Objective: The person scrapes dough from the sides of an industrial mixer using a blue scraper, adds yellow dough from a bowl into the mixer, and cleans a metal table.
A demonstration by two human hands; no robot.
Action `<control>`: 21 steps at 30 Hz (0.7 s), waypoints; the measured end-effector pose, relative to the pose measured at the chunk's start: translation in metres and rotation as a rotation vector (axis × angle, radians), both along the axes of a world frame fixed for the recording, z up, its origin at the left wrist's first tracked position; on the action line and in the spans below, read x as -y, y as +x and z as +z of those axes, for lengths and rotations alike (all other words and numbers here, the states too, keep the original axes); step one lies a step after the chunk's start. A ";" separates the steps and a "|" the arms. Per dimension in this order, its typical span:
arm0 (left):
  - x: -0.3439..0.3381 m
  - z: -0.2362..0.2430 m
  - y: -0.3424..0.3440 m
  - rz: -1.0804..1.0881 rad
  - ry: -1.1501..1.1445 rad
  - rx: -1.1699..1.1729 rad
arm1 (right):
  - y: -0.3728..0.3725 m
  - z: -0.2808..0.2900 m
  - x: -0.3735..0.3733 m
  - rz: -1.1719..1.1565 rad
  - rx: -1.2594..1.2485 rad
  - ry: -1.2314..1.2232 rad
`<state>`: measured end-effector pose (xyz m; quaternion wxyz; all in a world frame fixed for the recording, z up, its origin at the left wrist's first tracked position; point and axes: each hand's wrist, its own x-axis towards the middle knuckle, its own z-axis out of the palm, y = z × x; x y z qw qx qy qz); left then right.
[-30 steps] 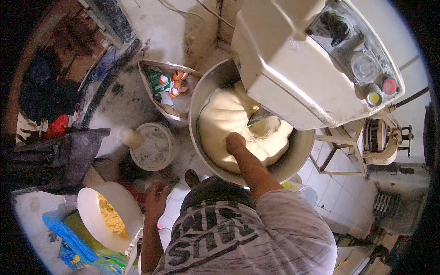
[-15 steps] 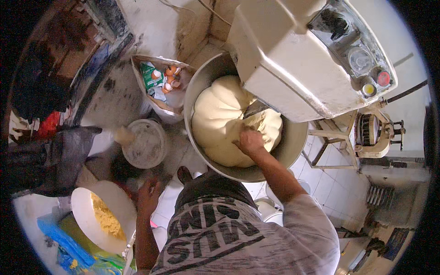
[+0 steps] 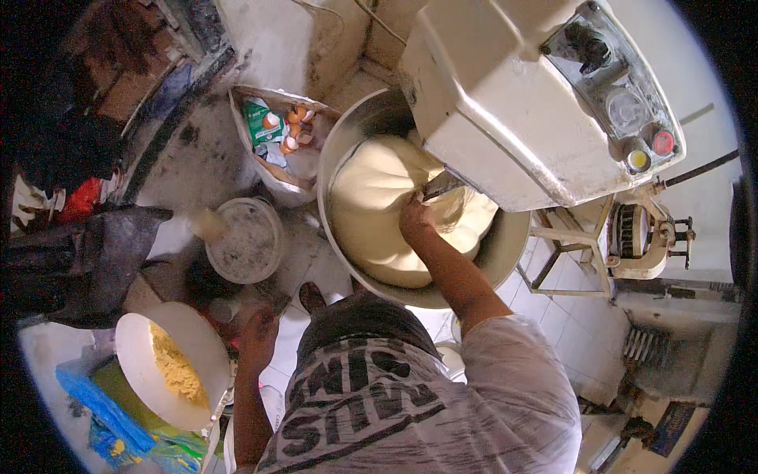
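A large mass of pale dough (image 3: 371, 225) fills much of the round metal mixer bowl (image 3: 333, 257) in front of me. My right hand (image 3: 417, 220) is at the middle of the dough, beside the mixer's metal bar (image 3: 442, 186). Its fingers are bunched together on the dough; their tips are partly hidden. Low at my left side hangs my left hand (image 3: 257, 336), apart from the bowl. It is in shade and blurred, so its fingers do not show clearly.
The mixer's cream housing (image 3: 505, 103) overhangs the bowl's far right. A sack with eggshells (image 3: 296, 130) stands left of the bowl, near a lidded bucket (image 3: 245, 241). At lower left is a white tub (image 3: 138, 355) with a yellow crumbly mass. A metal stand (image 3: 568, 245) is at right.
My right hand has moved up and slightly left over the dough, nearer the metal bar. The dough's folds have shifted. My left hand stays low at my side.
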<state>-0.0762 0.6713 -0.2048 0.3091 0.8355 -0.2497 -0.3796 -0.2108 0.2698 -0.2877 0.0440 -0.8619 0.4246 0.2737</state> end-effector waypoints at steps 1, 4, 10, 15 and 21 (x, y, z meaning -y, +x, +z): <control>-0.003 -0.002 0.000 0.002 -0.006 0.029 | 0.002 -0.006 -0.001 -0.043 0.003 0.028; -0.013 -0.008 0.002 0.016 -0.012 0.091 | -0.010 -0.011 0.006 0.146 -0.044 0.109; -0.019 -0.025 0.006 -0.041 -0.038 0.116 | -0.075 -0.034 -0.006 0.082 0.137 0.364; -0.013 -0.016 0.002 0.005 -0.072 0.096 | -0.033 0.118 -0.030 0.025 0.004 0.380; -0.001 -0.013 0.013 -0.046 -0.063 0.129 | -0.078 -0.048 -0.053 0.075 -0.079 0.132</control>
